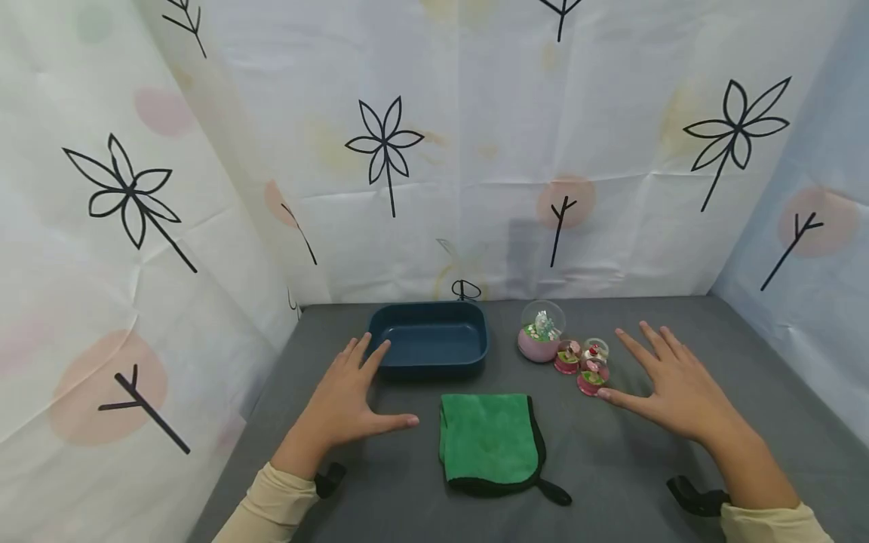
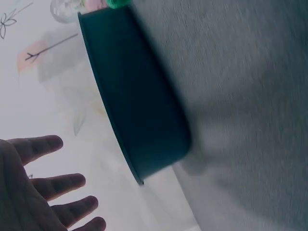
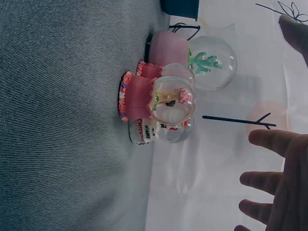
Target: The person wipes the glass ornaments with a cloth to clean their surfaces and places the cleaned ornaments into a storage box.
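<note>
My left hand (image 1: 349, 396) hovers with spread fingers over the table's left side, near the front left corner of a dark blue rectangular dish (image 1: 431, 369). Nothing is in it. My right hand (image 1: 675, 388), also spread and holding nothing, is just right of a cluster of snow globes. The largest globe (image 1: 538, 345) has a pink base and a green figure inside. Beside it stand two small pink-based globes (image 3: 139, 98) and a small globe with a white base (image 3: 144, 131). Between the hands lies a folded green cloth (image 1: 489, 437) with black edging and a loop.
A grey cloth covers the table (image 1: 394, 483). White fabric with leaf and twig prints (image 1: 421, 249) hangs behind the table and along both sides. Black straps (image 1: 695, 498) sit at the wrists.
</note>
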A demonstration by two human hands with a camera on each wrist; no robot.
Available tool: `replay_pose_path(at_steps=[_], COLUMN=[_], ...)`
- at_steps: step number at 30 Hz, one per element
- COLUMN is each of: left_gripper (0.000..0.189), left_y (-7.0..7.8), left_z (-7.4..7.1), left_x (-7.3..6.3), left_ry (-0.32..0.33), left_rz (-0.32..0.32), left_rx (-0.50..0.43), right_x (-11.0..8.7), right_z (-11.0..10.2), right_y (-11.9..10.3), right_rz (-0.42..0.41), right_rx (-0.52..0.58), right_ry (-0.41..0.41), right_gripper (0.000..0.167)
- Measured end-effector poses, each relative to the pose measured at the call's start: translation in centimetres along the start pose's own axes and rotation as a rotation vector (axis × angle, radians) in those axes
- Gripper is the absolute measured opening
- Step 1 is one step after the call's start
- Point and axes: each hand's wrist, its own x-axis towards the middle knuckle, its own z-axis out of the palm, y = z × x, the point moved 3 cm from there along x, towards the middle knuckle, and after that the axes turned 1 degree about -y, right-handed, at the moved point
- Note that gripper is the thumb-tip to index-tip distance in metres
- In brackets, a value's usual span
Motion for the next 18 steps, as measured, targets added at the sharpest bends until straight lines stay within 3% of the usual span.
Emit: replay_pose_path(at_steps=[9,18], left_gripper=[0.122,0.118], left_y=[1.7,3.1], left_z=[1.1,1.6], left_x=[-0.3,0.0], left_ry=[0.014,0.023], left_rz=[0.055,0.118], left_rx=[-0.058,-0.118], right_x=[0.3,0.5], right_z=[0.5,1.8], right_y=[0.5,1.5], right_rz=[0.022,0.083], right_rx=[0.062,0.178], right_ry=[0.022,-0.024], right_gripper=[0.120,0.118])
